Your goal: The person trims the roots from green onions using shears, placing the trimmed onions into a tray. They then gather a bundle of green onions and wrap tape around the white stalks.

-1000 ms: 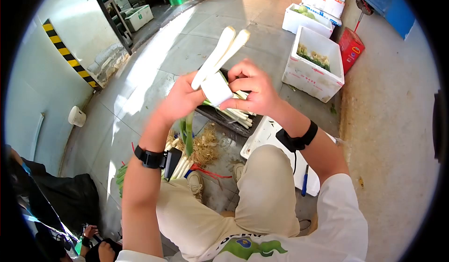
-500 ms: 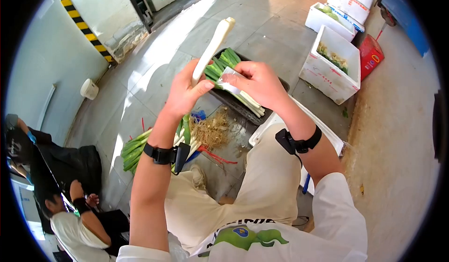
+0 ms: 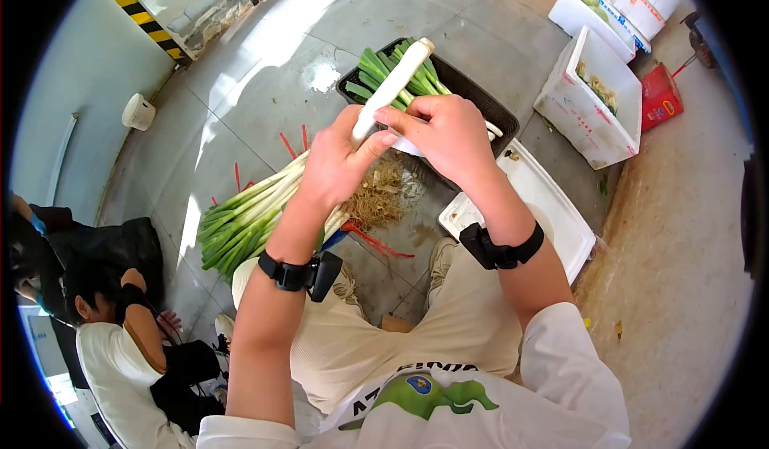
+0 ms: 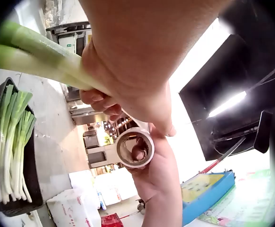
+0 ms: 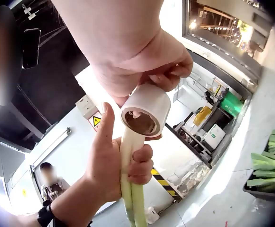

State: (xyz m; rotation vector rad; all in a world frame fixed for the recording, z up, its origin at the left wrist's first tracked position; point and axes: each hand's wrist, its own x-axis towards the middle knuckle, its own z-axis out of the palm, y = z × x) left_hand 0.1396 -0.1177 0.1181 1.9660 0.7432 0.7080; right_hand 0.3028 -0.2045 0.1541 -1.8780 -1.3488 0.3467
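Note:
My left hand [image 3: 332,157] grips white-stemmed leeks [image 3: 392,88] that slant up past its fingers; in the right wrist view two stems [image 5: 133,189] run side by side through that hand [image 5: 111,163]. A roll of white tape [image 5: 147,111] is in my right hand [image 5: 133,61], with fingertips inside its core. The left wrist view shows the roll [image 4: 135,147] end-on, held by the right hand [image 4: 159,184] close to the left hand [image 4: 128,85]. Seen from the head view, the right hand [image 3: 448,140] touches the stems and mostly covers the roll.
Beyond the hands lies a black crate [image 3: 481,100] of leeks. Loose leeks [image 3: 256,217] and cut roots [image 3: 376,197] are on the floor at left. A white foam lid [image 3: 553,217] lies at right, foam boxes [image 3: 589,108] farther off. Another person [image 3: 120,353] sits at lower left.
The roll was raised against the stems, then lowered apart from them; now the right hand is back at the stems. The head view has shifted, showing more of the floor leeks and crate.

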